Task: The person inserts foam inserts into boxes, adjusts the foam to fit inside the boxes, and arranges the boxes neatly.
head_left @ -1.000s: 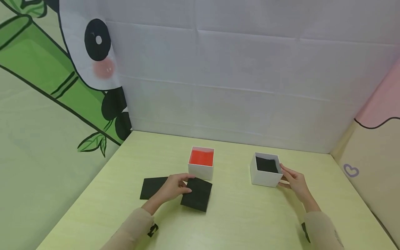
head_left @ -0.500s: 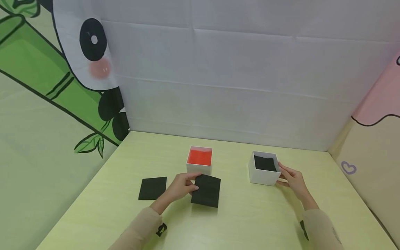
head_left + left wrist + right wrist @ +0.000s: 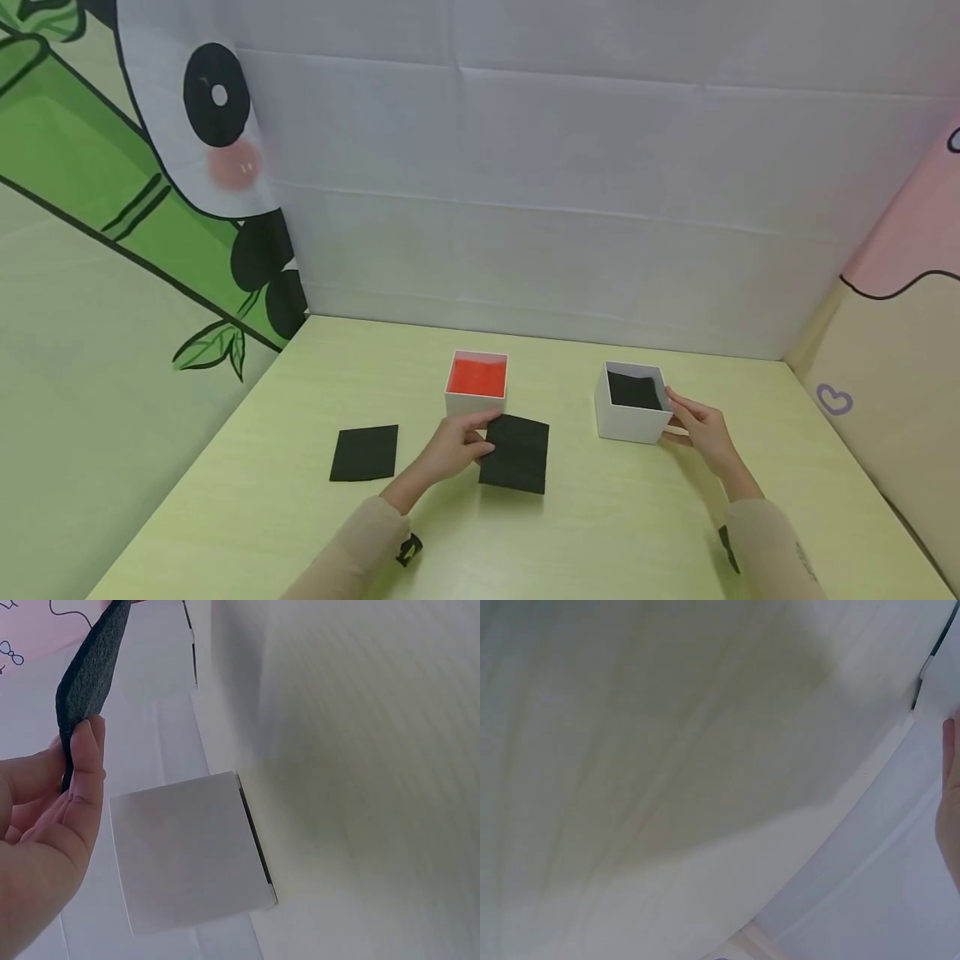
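My left hand (image 3: 453,446) pinches a flat black square of felt-like sheet (image 3: 515,454) by its left edge, thumb on the near face. In the left wrist view this black sheet (image 3: 94,675) shows nearly edge-on between thumb and fingers, raised over the table. At the right, my right hand (image 3: 702,429) holds the right wall of an open white box (image 3: 628,425), which has black sheet material (image 3: 633,390) inside. Only the edge of the right hand (image 3: 951,802) shows in the right wrist view.
A second white box (image 3: 472,404) with red sheet material (image 3: 477,377) inside stands just behind the left hand. Another black square (image 3: 364,453) lies flat on the table (image 3: 600,533) at the left. A pale cloth backdrop (image 3: 525,192) rises behind the table.
My left hand has moved to the right with the black sheet, away from the black square lying on the table. The right hand stays at the box, and the head view has shifted slightly.
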Demonstrator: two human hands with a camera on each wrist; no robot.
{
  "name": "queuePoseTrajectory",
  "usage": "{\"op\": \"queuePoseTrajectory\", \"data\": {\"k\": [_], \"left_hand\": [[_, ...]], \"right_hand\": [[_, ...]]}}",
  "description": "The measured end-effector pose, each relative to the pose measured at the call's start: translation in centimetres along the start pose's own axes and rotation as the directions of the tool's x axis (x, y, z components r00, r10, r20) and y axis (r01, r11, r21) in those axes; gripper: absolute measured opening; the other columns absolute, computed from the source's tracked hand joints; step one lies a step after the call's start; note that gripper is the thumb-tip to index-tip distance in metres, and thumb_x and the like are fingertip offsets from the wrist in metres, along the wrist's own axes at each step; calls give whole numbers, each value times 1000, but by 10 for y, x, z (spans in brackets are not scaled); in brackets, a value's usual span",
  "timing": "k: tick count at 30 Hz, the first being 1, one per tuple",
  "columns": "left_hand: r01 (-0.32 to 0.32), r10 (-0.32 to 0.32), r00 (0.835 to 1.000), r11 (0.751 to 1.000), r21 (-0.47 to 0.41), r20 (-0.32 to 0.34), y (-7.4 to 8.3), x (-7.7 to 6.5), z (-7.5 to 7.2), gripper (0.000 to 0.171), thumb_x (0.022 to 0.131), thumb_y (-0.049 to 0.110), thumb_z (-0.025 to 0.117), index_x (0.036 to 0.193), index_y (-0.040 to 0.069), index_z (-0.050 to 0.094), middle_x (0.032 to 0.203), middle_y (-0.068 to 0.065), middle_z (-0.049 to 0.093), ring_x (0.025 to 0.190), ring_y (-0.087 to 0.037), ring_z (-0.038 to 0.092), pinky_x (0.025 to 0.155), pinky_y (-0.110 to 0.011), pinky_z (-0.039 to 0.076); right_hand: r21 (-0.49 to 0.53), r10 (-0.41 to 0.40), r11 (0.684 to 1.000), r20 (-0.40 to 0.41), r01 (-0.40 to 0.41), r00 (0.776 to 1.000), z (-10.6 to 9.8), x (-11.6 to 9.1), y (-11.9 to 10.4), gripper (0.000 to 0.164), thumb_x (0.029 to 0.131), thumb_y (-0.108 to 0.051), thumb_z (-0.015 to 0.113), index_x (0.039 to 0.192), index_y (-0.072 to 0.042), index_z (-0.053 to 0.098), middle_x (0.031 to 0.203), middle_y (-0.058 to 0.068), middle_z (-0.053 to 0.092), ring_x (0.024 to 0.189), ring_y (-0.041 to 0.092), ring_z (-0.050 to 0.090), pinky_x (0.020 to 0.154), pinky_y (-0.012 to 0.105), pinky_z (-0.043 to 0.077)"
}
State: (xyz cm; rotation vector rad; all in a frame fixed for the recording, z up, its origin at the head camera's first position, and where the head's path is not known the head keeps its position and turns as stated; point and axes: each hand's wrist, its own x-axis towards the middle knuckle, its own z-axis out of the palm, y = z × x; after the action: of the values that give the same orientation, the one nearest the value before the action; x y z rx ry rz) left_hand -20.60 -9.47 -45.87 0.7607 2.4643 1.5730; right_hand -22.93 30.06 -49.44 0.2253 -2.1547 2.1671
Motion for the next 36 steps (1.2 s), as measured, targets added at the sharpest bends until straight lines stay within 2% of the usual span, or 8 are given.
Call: {"op": "queuePoseTrajectory", "data": {"k": [5, 9, 17, 21, 25, 27, 30, 36], "left_hand": [[-2, 2, 1000, 999, -40, -1, 3, 6, 7, 51, 80, -7, 61, 128, -6, 44, 116, -28, 50, 69, -20, 62, 58, -27, 50], [-11, 11, 1000, 999, -49, -5, 3, 10, 11, 50, 80, -7, 60, 128, -6, 45, 116, -29, 50, 71, -21, 63, 58, -26, 50], [-28, 27, 999, 998, -54, -19, 7, 19, 20, 49, 79, -5, 62, 127, -2, 48, 106, -21, 58, 59, -18, 60, 58, -27, 50], [-39, 37, 999, 997, -66, -27, 20, 20, 24, 45, 79, -7, 62, 123, -5, 51, 93, -20, 61, 57, -22, 59, 61, -34, 51], [-48, 46, 999, 995, -82, -24, 37, 19, 27, 43, 79, -10, 60, 121, -10, 50, 90, -23, 61, 60, -30, 60, 64, -44, 49], [-54, 52, 998, 994, -91, -24, 42, 21, 28, 42, 79, -10, 59, 121, -10, 50, 93, -24, 61, 61, -31, 60, 64, -44, 49], [-53, 50, 998, 994, -99, -41, 39, 26, 31, 42, 79, -9, 60, 120, -8, 51, 94, -22, 62, 60, -28, 60, 62, -39, 50], [-41, 32, 996, 991, -126, -80, 20, 42, 41, 43, 77, -4, 65, 119, -1, 56, 88, -15, 64, 55, -19, 59, 58, -25, 50]], "right_hand": [[-22, -3, 1000, -2, 3, 1000, 1, 0, -1, 42, 91, -18, 53, 127, 0, 42, 102, -12, 59, 78, 8, 61, 65, 32, 50], [-16, 41, 999, -7, -41, 999, 5, -1, -8, 43, 92, -13, 50, 128, 6, 34, 99, -15, 59, 78, 8, 60, 67, 33, 49], [-42, 49, 998, -14, -49, 999, 5, -2, -7, 49, 92, -17, 51, 128, 8, 31, 99, -17, 58, 78, 8, 60, 67, 33, 49], [-40, 53, 998, -14, -54, 998, 5, -3, -8, 49, 92, -18, 51, 129, 7, 31, 101, -17, 58, 79, 7, 60, 68, 33, 49], [-38, 62, 997, -19, -62, 998, 5, -4, -8, 49, 92, -17, 51, 129, 7, 31, 102, -17, 58, 79, 7, 60, 68, 33, 50], [-38, 63, 997, -21, -64, 998, 5, -4, -8, 49, 92, -17, 51, 129, 7, 31, 101, -17, 58, 79, 7, 60, 68, 33, 50], [-50, 63, 997, -20, -64, 998, 5, -4, -8, 48, 92, -17, 50, 129, 7, 31, 101, -16, 57, 79, 7, 59, 68, 33, 50], [-79, 60, 995, -23, -61, 998, 5, -4, -7, 47, 93, -16, 49, 130, 6, 31, 101, -15, 56, 79, 8, 59, 69, 34, 49]]}}
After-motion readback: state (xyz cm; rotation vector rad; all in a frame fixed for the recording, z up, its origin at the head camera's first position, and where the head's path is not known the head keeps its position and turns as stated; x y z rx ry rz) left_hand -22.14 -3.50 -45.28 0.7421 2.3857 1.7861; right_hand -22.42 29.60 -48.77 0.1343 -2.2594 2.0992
